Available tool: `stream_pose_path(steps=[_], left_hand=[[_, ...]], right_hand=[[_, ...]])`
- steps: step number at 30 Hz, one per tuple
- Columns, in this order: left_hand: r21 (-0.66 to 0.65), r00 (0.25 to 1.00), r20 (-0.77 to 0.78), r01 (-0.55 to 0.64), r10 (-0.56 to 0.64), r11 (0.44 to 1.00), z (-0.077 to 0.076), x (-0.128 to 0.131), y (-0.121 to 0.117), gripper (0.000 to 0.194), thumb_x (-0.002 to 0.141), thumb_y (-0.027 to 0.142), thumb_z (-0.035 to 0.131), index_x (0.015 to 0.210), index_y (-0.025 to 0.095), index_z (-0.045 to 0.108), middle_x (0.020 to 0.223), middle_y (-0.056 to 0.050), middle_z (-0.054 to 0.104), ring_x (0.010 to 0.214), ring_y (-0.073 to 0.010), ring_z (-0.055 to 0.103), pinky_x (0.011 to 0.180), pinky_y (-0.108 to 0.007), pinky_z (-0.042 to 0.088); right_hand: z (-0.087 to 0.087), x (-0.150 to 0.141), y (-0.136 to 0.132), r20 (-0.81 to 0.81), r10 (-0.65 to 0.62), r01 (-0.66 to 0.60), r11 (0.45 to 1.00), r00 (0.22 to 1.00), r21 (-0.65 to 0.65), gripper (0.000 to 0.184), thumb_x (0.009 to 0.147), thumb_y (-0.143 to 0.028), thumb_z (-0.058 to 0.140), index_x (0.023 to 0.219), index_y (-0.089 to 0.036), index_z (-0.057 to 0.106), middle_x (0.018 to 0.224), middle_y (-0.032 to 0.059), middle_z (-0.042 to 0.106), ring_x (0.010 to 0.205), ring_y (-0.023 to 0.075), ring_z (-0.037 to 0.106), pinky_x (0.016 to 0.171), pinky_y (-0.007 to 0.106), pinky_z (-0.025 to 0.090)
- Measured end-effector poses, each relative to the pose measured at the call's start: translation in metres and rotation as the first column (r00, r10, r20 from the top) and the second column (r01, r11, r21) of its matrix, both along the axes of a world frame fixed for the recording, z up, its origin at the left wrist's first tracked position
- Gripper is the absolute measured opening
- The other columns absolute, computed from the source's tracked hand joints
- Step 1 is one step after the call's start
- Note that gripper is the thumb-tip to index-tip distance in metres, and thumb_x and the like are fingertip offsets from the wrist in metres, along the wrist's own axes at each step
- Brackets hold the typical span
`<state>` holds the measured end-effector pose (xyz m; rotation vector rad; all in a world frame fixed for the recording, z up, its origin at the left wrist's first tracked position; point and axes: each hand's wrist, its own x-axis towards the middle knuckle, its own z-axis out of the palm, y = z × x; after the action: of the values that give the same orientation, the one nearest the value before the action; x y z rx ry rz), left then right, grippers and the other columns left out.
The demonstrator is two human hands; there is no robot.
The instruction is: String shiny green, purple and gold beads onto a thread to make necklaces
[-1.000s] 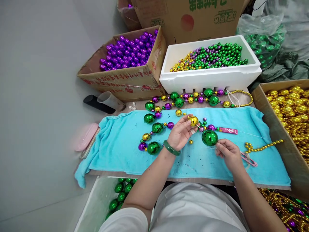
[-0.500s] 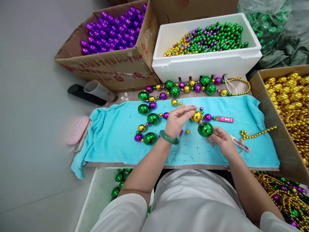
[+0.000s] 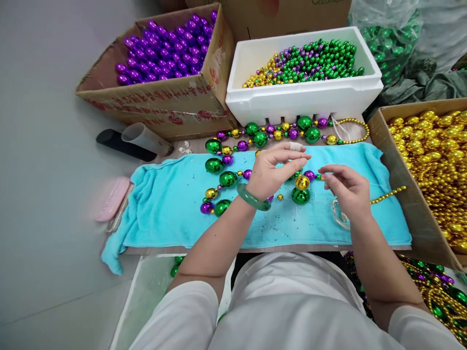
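Note:
My left hand (image 3: 277, 167), with a green bangle at the wrist and a wrap on one finger, hovers above the beads with thumb and fingertips pressed together. Whatever it pinches is too small to make out. My right hand (image 3: 346, 187) pinches the pink tag, whose orange end (image 3: 323, 177) shows at the fingertips beside a purple bead (image 3: 309, 175). Between the hands lie a gold bead (image 3: 302, 183) and a large green bead (image 3: 300, 196) on the blue towel (image 3: 204, 233). A strand of beads (image 3: 228, 179) curves left, partly hidden behind my left hand.
Behind the towel lies a bead necklace (image 3: 260, 139). A white foam box (image 3: 302, 95), a carton of purple beads (image 3: 160, 97) and a carton of gold beads (image 3: 397, 180) surround the work area. A pink case (image 3: 114, 198) and a clear cup (image 3: 142, 138) stand left.
My right hand has let go of the large green bead and moved up to the pink tag. My left hand has come off the gold bead and risen slightly.

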<state>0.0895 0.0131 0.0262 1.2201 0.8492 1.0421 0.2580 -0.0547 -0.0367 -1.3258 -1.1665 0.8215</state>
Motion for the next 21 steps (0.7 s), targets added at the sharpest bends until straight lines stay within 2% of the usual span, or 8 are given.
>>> stream_pose_path(steps=[2, 4, 9, 11, 13, 16, 18, 21], left_hand=[[0.011, 1.0, -0.01, 0.019, -0.018, 1.0, 0.003, 0.003, 0.0, 0.011, 0.067, 0.008, 0.075, 0.068, 0.019, 0.075, 0.087, -0.004, 0.071, 0.102, -0.0207, 0.062, 0.088, -0.029, 0.05], [-0.014, 1.0, -0.001, 0.028, -0.028, 1.0, 0.006, 0.006, 0.0, 0.008, 0.068, 0.011, 0.075, 0.069, 0.019, 0.075, 0.081, -0.004, 0.071, 0.097, -0.0199, 0.064, 0.084, -0.029, 0.051], [-0.11, 0.997, 0.07, -0.008, 0.015, 0.994, 0.012, 0.012, 0.001, 0.007, 0.075, 0.021, 0.072, 0.08, 0.018, 0.073, 0.077, -0.002, 0.07, 0.087, -0.0181, 0.067, 0.073, -0.026, 0.053], [-0.154, 0.992, 0.119, -0.033, 0.051, 0.988, 0.013, 0.014, 0.003, 0.012, 0.079, 0.025, 0.068, 0.087, 0.018, 0.073, 0.078, -0.002, 0.07, 0.088, -0.018, 0.067, 0.071, -0.025, 0.053], [-0.162, 0.989, 0.144, -0.012, 0.036, 0.987, 0.01, 0.016, 0.007, 0.015, 0.08, 0.026, 0.067, 0.092, 0.019, 0.072, 0.082, -0.002, 0.07, 0.09, -0.0178, 0.066, 0.073, -0.026, 0.052], [-0.096, 0.986, 0.078, 0.156, -0.148, 0.983, -0.007, 0.018, 0.011, 0.029, 0.07, 0.021, 0.074, 0.099, 0.02, 0.071, 0.091, -0.003, 0.07, 0.092, -0.018, 0.064, 0.077, -0.027, 0.05], [-0.023, 0.953, -0.053, 0.296, -0.297, 0.955, -0.027, 0.019, 0.01, 0.037, 0.063, 0.019, 0.079, 0.098, 0.02, 0.071, 0.092, -0.003, 0.068, 0.09, -0.0176, 0.062, 0.079, -0.026, 0.048], [0.056, 0.867, -0.275, 0.446, -0.416, 0.893, -0.059, 0.02, 0.004, 0.02, 0.067, 0.026, 0.076, 0.083, 0.017, 0.069, 0.078, 0.0, 0.063, 0.077, -0.0138, 0.056, 0.072, -0.024, 0.043]], right_hand=[[0.008, -0.004, 0.007, -0.02, 0.068, -0.068, 0.997, 0.997, 0.037, 0.021, 0.08, -0.032, 0.065, 0.098, -0.021, 0.069, 0.094, 0.0041, 0.069, 0.063, 0.0116, 0.056, 0.06, 0.028, 0.048], [0.007, -0.007, 0.014, -0.039, 0.158, -0.157, 0.987, 0.987, 0.034, 0.024, 0.078, -0.032, 0.067, 0.1, -0.021, 0.069, 0.1, 0.0045, 0.069, 0.066, 0.0115, 0.056, 0.063, 0.029, 0.048], [-0.014, -0.011, 0.023, -0.122, 0.268, -0.28, 0.956, 0.956, -0.091, 0.019, 0.076, -0.035, 0.068, 0.081, -0.017, 0.068, 0.074, 0.0022, 0.067, 0.059, 0.0106, 0.054, 0.055, 0.025, 0.045], [-0.018, -0.011, 0.022, -0.118, 0.27, -0.281, 0.956, 0.956, -0.089, 0.019, 0.079, -0.036, 0.065, 0.079, -0.017, 0.065, 0.073, 0.0016, 0.067, 0.056, 0.0092, 0.053, 0.053, 0.024, 0.044], [-0.019, -0.01, 0.021, -0.125, 0.262, -0.272, 0.96, 0.957, -0.064, 0.02, 0.082, -0.038, 0.061, 0.081, -0.018, 0.061, 0.072, 0.0006, 0.066, 0.053, 0.0081, 0.052, 0.05, 0.022, 0.043], [-0.014, -0.007, 0.02, -0.178, 0.215, -0.223, 0.974, 0.96, -0.027, 0.022, 0.083, -0.042, 0.06, 0.085, -0.02, 0.054, 0.064, -0.0031, 0.062, 0.046, 0.0069, 0.051, 0.044, 0.02, 0.04], [-0.01, -0.004, 0.019, -0.224, 0.176, -0.182, 0.983, 0.959, -0.006, 0.024, 0.082, -0.043, 0.062, 0.085, -0.021, 0.053, 0.059, -0.0051, 0.058, 0.042, 0.0062, 0.047, 0.04, 0.019, 0.037], [-0.009, -0.001, 0.017, -0.257, 0.151, -0.16, 0.987, 0.955, -0.017, 0.025, 0.082, -0.044, 0.062, 0.084, -0.02, 0.055, 0.061, -0.0034, 0.058, 0.043, 0.006, 0.047, 0.038, 0.018, 0.036]])
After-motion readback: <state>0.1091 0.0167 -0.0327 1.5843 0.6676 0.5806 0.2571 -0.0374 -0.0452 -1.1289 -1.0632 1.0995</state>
